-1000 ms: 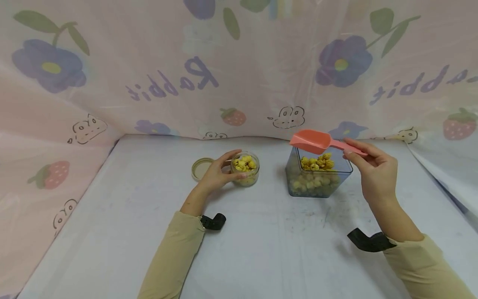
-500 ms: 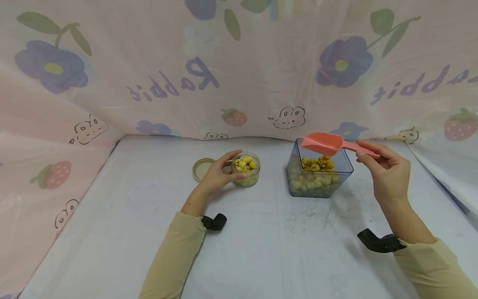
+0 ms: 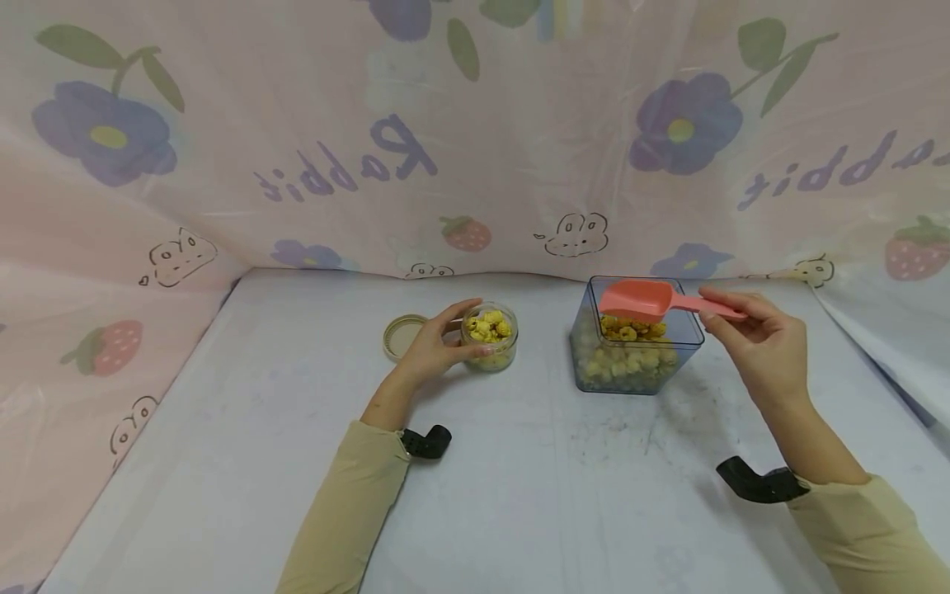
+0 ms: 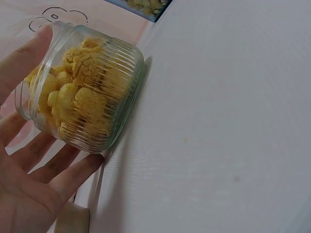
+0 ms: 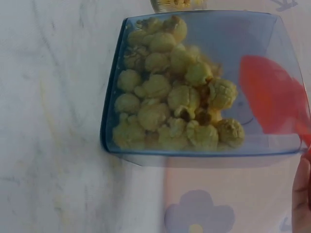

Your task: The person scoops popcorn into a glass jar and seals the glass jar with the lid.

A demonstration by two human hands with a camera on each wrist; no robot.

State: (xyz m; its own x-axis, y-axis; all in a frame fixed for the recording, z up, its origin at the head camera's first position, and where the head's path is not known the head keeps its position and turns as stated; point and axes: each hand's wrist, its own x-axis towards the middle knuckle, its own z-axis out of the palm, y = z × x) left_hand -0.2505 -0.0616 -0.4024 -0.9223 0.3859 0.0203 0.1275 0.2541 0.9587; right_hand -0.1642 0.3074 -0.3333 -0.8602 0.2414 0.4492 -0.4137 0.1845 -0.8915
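we have our left grip [image 3: 436, 345] curled round the glass jar [image 3: 491, 337] on the worktop [image 3: 505, 495], near a round lid [image 3: 402, 337]; our right grip [image 3: 768, 351] pinches the pink scoop [image 3: 638, 300] by its handle, blade at the mouth of the clear bin [image 3: 681, 328], above the popcorn [image 5: 170, 104]

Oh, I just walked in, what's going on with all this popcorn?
A person's left-hand grip holds an open glass jar with popcorn in it; a round lid lies nearby on the white table. Their right-hand grip pinches a pink scoop at the mouth of a clear bluish tub, which has more popcorn inside. No popcorn shows in the scoop at this moment.
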